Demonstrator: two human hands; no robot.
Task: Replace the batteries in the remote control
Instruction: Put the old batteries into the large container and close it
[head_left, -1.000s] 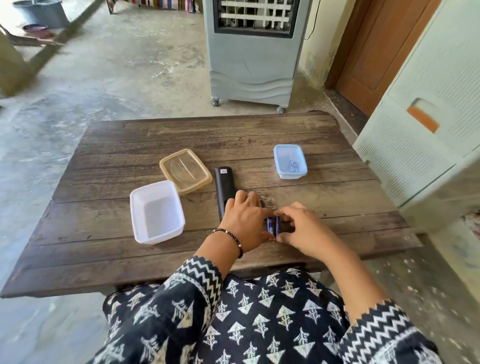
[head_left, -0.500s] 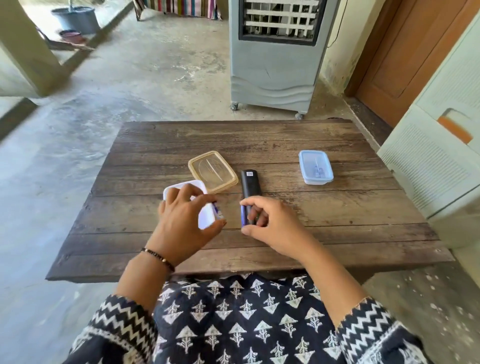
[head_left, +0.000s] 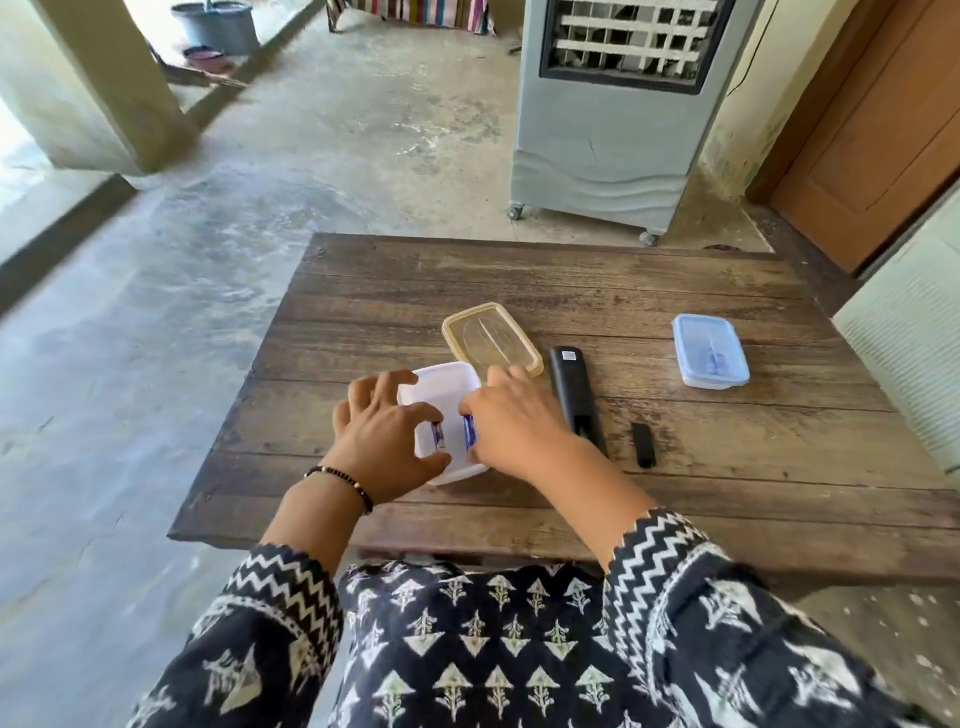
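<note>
Over the white tub (head_left: 439, 382) on the desk (head_left: 675, 483), the left hand (head_left: 387, 441) and right hand (head_left: 511, 426) each pinch a blue battery (head_left: 76, 434), while the open remote (head_left: 574, 400) lies just right, its cover (head_left: 643, 445) beside it.

On the brown plank wooden table (head_left: 597, 291), the white rectangular plastic tub (head_left: 441, 384) sits near the front left. Behind it lies the tan-rimmed clear lid (head_left: 491, 338); right of both, the long black remote control (head_left: 574, 397), then the small black battery cover (head_left: 643, 444). The blue-lidded clear plastic box (head_left: 709, 351) lies farthest right.
</note>
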